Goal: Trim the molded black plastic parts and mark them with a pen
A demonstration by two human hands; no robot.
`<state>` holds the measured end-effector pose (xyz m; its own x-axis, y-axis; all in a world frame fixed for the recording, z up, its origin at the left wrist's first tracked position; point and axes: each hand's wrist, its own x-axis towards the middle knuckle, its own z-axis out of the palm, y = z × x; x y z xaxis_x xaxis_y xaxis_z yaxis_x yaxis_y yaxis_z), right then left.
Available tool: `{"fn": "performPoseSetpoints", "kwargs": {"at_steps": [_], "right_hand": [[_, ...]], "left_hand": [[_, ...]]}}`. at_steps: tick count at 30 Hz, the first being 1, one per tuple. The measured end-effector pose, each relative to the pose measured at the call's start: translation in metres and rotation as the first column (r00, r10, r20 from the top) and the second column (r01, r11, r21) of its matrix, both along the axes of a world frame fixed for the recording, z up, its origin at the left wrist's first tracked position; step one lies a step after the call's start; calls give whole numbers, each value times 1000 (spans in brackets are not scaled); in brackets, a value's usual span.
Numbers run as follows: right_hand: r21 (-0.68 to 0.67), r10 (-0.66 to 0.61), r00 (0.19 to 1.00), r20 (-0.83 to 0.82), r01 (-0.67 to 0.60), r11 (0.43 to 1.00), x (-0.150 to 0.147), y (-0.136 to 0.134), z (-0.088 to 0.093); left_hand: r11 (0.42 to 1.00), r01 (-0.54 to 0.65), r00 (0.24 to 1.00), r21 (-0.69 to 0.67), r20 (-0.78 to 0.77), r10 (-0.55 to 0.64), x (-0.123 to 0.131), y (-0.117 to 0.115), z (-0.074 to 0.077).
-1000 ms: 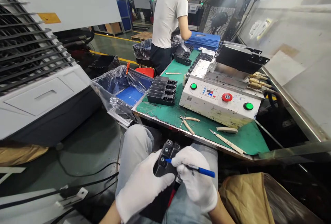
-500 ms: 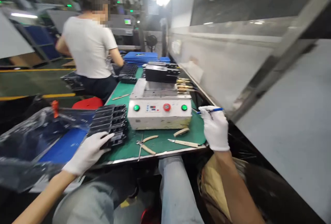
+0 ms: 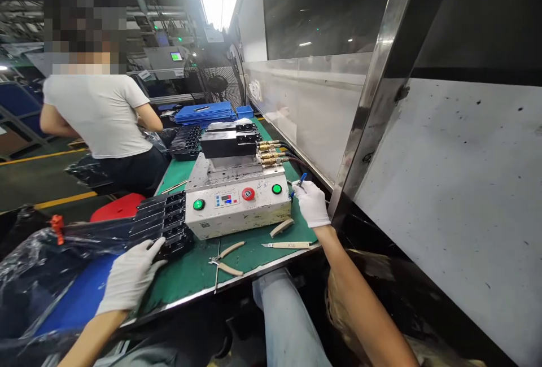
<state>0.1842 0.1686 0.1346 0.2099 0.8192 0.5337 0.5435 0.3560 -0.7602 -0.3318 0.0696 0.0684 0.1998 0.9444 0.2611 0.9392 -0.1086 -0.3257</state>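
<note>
1. Far left of the white bench controller (image 3: 237, 212): a bin lined with crumpled, glossy clear plastic film (image 3: 29, 260).
2. Just left of the controller: a stack of black moulded fixtures (image 3: 163, 223), matte and ribbed, lies on the green bench mat (image 3: 186, 282). My left hand (image 3: 131, 276), in a white cotton glove, is spread, its fingertips at the stack's near corner, not gripping. Judgement: a spread hand should steady the stack better than pinching one layer.
3. In front of the controller: cream-handled pliers (image 3: 224, 262) and a slim cream-handled knife (image 3: 288, 245) marked A30.
4. Just right of the controller: my gloved right hand (image 3: 312, 204) pinches a blue pen (image 3: 301, 182), tilted upward, its tip hidden. Judgement: a short pinch near the tip gives the best control.
</note>
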Motion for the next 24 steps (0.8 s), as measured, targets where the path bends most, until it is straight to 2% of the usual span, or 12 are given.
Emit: {"fn": "performPoseSetpoints", "kwargs": {"at_steps": [4,6,8,11,13,14,15,17,19,21,23,24], "right_hand": [[-45,30,985,172,-22,999,-1,4,-8],[-105,34,964,262,-6,994,0,1,-13],[-188,36,935,354,34,982,3,-5,-13],[-151,-47,886,462,131,980,5,-14,6],[23,-146,881,449,152,988,-1,-11,40],[117,-173,892,418,136,984,-7,-5,64],[195,-173,906,387,103,975,-14,5,92],[271,-123,924,362,22,962,-32,38,152],[235,-54,906,420,-51,971,-52,84,210],[87,50,836,547,-115,990,-70,133,254],[-77,167,741,650,-155,985,-89,177,278],[-129,221,700,679,-183,975,-98,193,281]], "left_hand": [[998,-49,973,-47,222,58,11,9,15],[997,-73,904,34,423,52,22,21,37],[979,-63,823,196,565,-60,43,43,77],[910,51,788,412,544,-290,96,94,164],[913,139,833,383,453,-317,137,135,223],[939,251,863,235,386,-326,156,155,248],[933,342,865,115,350,-360,174,174,268],[898,428,870,-104,315,-378,201,206,294],[863,452,873,-226,309,-377,213,226,309],[857,471,856,-207,341,-388,211,231,326],[872,483,813,-79,409,-413,194,220,348],[877,480,785,-10,451,-424,181,209,359]]}}
